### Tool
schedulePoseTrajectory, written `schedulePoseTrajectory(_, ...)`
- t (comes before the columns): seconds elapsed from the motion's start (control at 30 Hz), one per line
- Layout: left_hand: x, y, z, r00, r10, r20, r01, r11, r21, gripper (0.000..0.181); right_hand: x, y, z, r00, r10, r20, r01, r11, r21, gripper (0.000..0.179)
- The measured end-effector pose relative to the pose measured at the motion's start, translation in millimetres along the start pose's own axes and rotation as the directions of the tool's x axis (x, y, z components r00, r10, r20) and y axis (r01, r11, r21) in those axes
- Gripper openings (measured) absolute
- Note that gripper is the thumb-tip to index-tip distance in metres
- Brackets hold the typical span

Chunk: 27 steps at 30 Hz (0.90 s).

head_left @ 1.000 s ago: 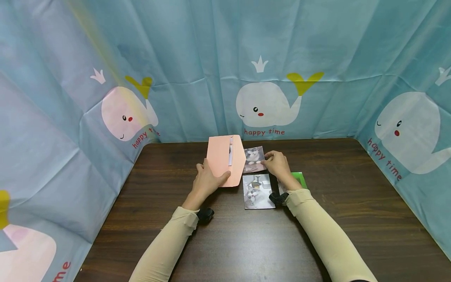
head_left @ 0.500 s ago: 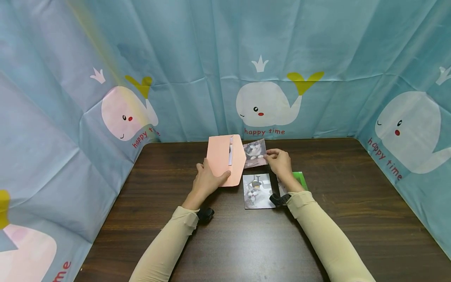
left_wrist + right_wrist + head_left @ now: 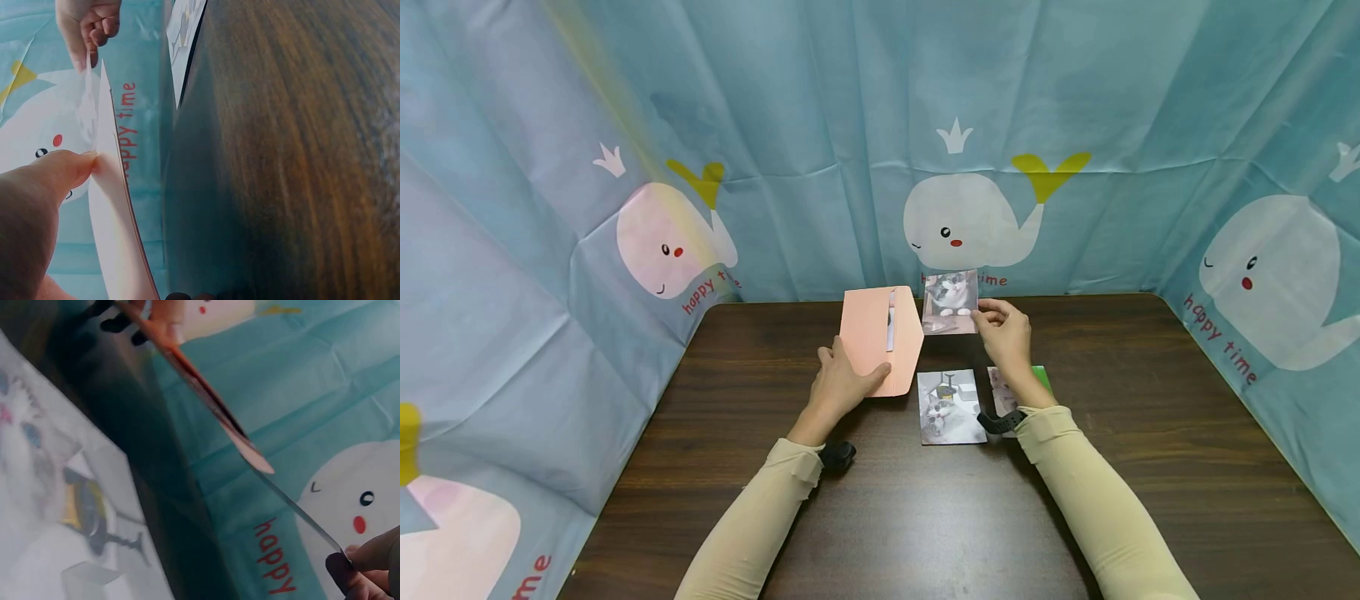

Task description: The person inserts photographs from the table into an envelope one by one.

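Observation:
My left hand (image 3: 844,385) grips a pink envelope (image 3: 863,329), thumb on its front and fingers behind. Its pointed flap lies open to the right, and a slot in the front shows something pale inside. My right hand (image 3: 1006,340) pinches the lower right edge of a cat photo card (image 3: 951,304) beside the flap. Seen from the right wrist, the photo card (image 3: 300,515) is edge-on, clear of the table, its far end at the envelope's flap tip (image 3: 253,456). In the left wrist view the envelope (image 3: 115,206) also stands edge-on under my thumb.
A second picture card (image 3: 949,408) lies flat on the dark wooden table (image 3: 880,517). Another card (image 3: 1000,387) and a green piece (image 3: 1042,377) are partly hidden under my right forearm. A blue whale-print curtain (image 3: 820,167) hangs close behind the table's back edge.
My right hand has moved up and slightly right with the cat photo card, which has come out from beside the envelope's flap and straightened. My left hand and the envelope stay put.

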<state>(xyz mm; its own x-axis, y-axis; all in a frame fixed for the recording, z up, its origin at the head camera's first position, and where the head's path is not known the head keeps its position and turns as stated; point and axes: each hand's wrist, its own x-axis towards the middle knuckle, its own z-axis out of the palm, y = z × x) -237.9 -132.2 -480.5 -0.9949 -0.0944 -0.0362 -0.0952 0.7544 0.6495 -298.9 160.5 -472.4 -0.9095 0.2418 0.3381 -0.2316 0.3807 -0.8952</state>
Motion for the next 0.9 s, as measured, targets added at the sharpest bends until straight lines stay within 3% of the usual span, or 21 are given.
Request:
schedulePoseTrajectory(0.33,-0.7,0.4,0.7,1.000,-0.005,0.005,0.005,1.000,-0.003,0.126,2.4,-16.9,-9.4,0.996,-0.062,-0.057,0.065,0.996,0.053,0.027)
schedulePoseTrajectory(0.9,1.1,0.0,1.6,1.000,-0.008,-0.006,0.008,1.000,0.017,0.128,-14.5,-25.2,17.1,0.994,-0.077,0.072,0.072,0.995,0.076,0.026)
